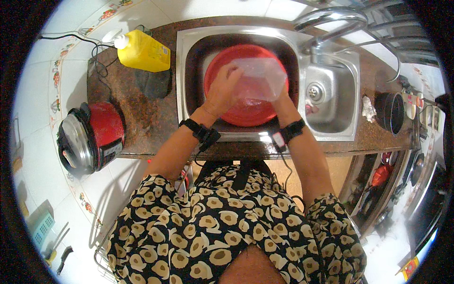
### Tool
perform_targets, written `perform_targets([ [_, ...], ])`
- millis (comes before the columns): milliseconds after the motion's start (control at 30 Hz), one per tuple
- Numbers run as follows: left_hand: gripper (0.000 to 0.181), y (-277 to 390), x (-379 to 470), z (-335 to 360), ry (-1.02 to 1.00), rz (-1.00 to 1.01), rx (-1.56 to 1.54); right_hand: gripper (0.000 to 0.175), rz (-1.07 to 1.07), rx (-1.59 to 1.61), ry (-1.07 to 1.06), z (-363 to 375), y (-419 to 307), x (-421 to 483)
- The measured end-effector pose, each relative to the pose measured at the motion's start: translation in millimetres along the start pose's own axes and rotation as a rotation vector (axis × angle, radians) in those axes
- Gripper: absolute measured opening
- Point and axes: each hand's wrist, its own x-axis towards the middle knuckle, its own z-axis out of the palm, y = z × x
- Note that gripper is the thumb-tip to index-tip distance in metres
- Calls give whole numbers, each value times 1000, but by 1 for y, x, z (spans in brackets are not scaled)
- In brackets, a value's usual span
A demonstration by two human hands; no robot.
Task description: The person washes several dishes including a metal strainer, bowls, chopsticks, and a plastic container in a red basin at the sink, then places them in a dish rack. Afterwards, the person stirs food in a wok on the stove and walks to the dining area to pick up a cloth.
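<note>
A translucent plastic container (260,80) is held between my hands above a round red plastic basin (244,119), which sits in the large steel sink bowl (194,78). My left hand (224,87) grips the container's left side, the thumb and fingers curled at its edge. On the right side my right hand (282,94) holds it, with the fingers seen blurred through the plastic. The basin's inside shows a wet shine; how much water it holds I cannot tell. Both wrists carry black straps with small devices and cables.
Left of the sink, a yellow pump bottle (143,51) and a red electric cooker (106,131) stand on the brown stone counter (142,117). A chrome faucet (319,42) rises behind the small sink bowl (330,106). Farther right are a crumpled whitish thing (369,108) and a dark pot (390,113).
</note>
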Motion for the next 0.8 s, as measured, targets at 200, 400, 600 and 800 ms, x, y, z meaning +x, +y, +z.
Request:
perform_targets([
  [200, 86, 23, 2, -22, -44, 109, -12, 28, -206, -57, -58, -21, -51, -2],
  [400, 102, 40, 15, -39, -137, 25, -117, 28, -489, -391, -164, -59, -126, -7],
  [600, 99, 63, 25, -33, -205, -2, -138, 37, 95, 278, -30, -35, -103, -16],
  [800, 91, 77, 30, -26, -84, 35, -129, 47, 221, 1075, -114, -41, -101, -25],
])
